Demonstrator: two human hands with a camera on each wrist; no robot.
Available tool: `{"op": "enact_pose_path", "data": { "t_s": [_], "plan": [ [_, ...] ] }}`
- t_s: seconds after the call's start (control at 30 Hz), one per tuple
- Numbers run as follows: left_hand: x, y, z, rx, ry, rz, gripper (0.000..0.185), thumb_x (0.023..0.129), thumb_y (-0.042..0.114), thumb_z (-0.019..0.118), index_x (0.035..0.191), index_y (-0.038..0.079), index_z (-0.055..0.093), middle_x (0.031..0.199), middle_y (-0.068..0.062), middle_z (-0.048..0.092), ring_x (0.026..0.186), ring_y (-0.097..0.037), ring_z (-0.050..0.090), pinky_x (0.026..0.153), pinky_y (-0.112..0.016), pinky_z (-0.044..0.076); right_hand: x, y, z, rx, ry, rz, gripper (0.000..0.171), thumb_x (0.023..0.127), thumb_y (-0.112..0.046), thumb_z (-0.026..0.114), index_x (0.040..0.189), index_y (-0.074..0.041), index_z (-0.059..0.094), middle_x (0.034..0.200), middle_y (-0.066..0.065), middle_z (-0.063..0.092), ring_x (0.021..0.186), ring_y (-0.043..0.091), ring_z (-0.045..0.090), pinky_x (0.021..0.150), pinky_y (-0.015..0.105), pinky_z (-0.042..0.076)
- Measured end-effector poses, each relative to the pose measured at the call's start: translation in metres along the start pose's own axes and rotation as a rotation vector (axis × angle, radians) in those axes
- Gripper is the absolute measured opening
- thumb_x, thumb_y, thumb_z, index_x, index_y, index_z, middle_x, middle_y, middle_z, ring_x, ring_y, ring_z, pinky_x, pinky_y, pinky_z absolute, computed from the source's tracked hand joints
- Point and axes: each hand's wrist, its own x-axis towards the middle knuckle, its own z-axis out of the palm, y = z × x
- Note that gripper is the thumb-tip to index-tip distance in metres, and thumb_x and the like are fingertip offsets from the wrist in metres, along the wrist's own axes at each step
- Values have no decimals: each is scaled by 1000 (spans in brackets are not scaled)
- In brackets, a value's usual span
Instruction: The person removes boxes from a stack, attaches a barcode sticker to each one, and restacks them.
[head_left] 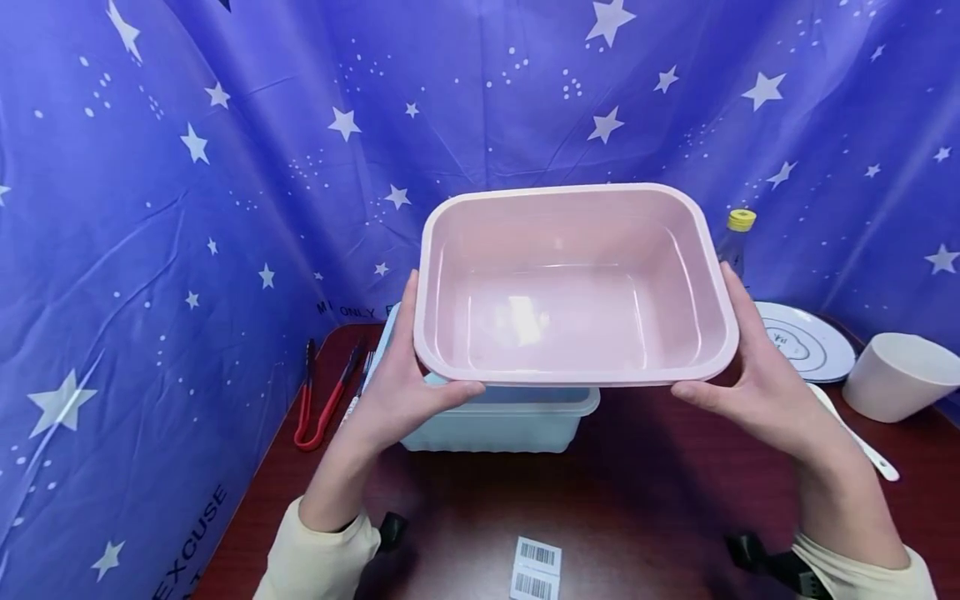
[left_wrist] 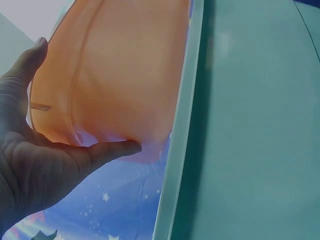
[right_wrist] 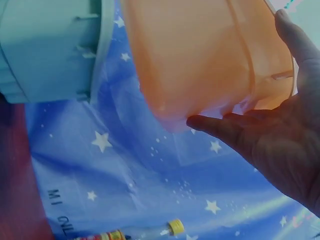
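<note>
Left hand [head_left: 401, 392] and right hand [head_left: 757, 379] hold one pink tub [head_left: 573, 283] above one pale blue tub [head_left: 498, 421]

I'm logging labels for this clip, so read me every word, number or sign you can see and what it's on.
"EXCUSE": blue star curtain, lower left.
"MI ONLY": same curtain, behind the pale blue tub; the rest is hidden.
Barcode stickers: digits too small to read.
White plate: marking too small to read.
Bottle: label unreadable.
</note>
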Motion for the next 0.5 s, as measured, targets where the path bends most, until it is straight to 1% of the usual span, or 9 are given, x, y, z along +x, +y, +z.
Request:
{"op": "enact_pose_path", "data": {
  "t_s": [0.07, 0.2, 0.37, 0.43, 0.5],
  "plan": [
    [3, -1, 7, -11, 0, -6, 130, 72, 11, 91, 162, 33, 1, 166, -3, 17, 133, -44, 44, 95, -59, 49, -2, 1, -6, -25, 3, 16, 128, 63, 19, 81, 163, -22, 12, 161, 11, 25, 131, 15, 38, 106, 14, 23],
    [8, -1, 22, -50, -5, -28, 130, 72, 2, 89, 163, 30, -1, 165, -2, 22, 134, -43, 45, 100, -58, 46, -8, 3, -20, -64, 5, 58, 128, 64, 20, 81, 163, -24, 12, 158, 9, 28, 121, 15, 44, 97, 13, 33],
    [18, -1, 40, -95, -29, -2, 130, 71, -3, 88, 163, 29, 2, 157, -2, 35, 132, -43, 46, 100, -58, 46, -15, 2, -37, -109, 3, 96, 125, 67, 20, 79, 163, -25, 13, 151, 9, 34, 114, 14, 49, 88, 12, 40],
    [20, -1, 47, -98, -42, 5, 130, 71, -3, 88, 163, 30, 2, 156, -2, 35, 132, -42, 46, 101, -57, 46, -19, 2, -45, -115, -1, 118, 124, 68, 21, 78, 163, -25, 13, 148, 9, 36, 110, 13, 53, 84, 13, 44],
    [22, 0, 54, -84, -47, -2, 130, 72, -1, 88, 163, 30, 0, 158, 0, 33, 134, -39, 46, 102, -54, 46, -23, 3, -52, -124, -2, 141, 123, 69, 22, 76, 163, -25, 12, 145, 8, 37, 106, 11, 56, 79, 13, 47]
  ]
}}
